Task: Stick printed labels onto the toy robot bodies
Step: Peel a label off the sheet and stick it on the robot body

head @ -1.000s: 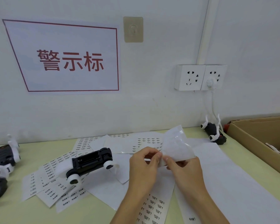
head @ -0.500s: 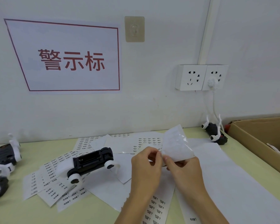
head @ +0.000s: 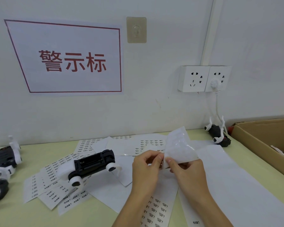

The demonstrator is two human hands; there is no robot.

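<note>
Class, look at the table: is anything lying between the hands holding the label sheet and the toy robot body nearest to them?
Nothing visible blocks the way. Both hands pinch the label sheet; the toy robot body lies to their left, with only flat paper sheets between.

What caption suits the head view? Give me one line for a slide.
Both hands, left and right, pinch a label sheet above the table, beside a toy robot body.

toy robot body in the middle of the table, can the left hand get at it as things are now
Probably yes, once freed. The toy robot body lies in the open on the label sheets, just left of the left hand, nothing between them. But that hand and the right hand are both pinching a label sheet.
</note>
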